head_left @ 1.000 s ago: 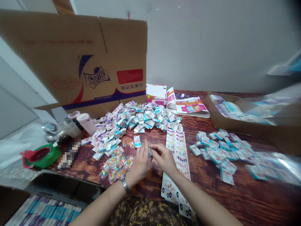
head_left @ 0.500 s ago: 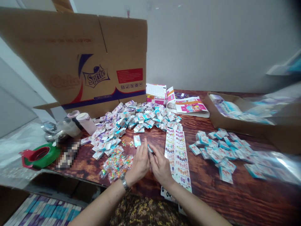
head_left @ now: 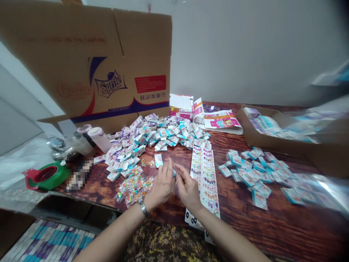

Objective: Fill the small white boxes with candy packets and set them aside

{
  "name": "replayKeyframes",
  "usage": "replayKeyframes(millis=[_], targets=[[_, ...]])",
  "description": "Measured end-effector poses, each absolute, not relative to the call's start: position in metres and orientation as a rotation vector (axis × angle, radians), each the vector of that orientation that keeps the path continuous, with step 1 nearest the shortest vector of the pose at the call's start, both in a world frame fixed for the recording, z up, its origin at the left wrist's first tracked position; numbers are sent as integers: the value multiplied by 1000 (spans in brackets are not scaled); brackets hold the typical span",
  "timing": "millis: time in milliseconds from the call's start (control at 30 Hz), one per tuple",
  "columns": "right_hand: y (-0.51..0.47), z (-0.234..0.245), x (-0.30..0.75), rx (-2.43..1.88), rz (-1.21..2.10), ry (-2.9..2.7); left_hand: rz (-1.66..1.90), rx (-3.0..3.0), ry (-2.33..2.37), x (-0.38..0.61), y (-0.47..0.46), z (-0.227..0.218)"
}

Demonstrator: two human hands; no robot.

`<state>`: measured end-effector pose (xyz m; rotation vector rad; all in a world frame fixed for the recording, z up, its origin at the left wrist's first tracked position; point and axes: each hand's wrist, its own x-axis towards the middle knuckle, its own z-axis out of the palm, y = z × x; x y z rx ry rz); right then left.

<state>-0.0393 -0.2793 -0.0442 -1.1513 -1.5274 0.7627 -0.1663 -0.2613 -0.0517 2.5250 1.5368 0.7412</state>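
Observation:
My left hand [head_left: 161, 183], with a metal watch on its wrist, and my right hand [head_left: 187, 187] face each other at the table's front middle. Between them a sliver of a small blue and white box [head_left: 174, 172] shows; the fingers of both hands close on it, and most of it is hidden. Another small box [head_left: 158, 160] lies flat just beyond my left fingertips. To the left of that hand is a heap of clear packets of coloured candy [head_left: 134, 185]. Sticker sheets [head_left: 205, 174] lie beside and partly under my right forearm.
A pile of small boxes [head_left: 163, 133] lies before a large carton [head_left: 136, 54]. More boxes [head_left: 253, 171] are spread at right, near an open cardboard tray [head_left: 272, 140]. A green tape roll [head_left: 54, 177] and a pink-lidded bottle [head_left: 99, 139] stand left.
My right fingers have shifted slightly apart from the left hand, opening a small gap at the box between them. The whole view has tilted a little.

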Motion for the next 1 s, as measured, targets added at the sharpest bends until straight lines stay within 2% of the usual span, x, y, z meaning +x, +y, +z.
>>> replayKeyframes(millis=[133, 300, 400, 700, 900, 1000], targets=[[-283, -44, -40, -1139, 740, -1560, 764, 2508, 1489, -165, -262, -49], [-273, -44, -41, -1016, 1086, -1264, 944, 2439, 1448, -165, -262, -50], [-267, -44, -40, -969, 1179, -1139, 1070, 2415, 1440, -166, -262, -51], [-283, -43, -41, -1131, 886, -1372, 990, 2614, 1515, -164, -263, -52], [-277, -46, -40, -1069, 1027, -1305, 972, 2577, 1569, -162, -266, -63], [-277, -46, -39, -1103, 947, -1356, 976, 2652, 1585, -161, -266, -64]])
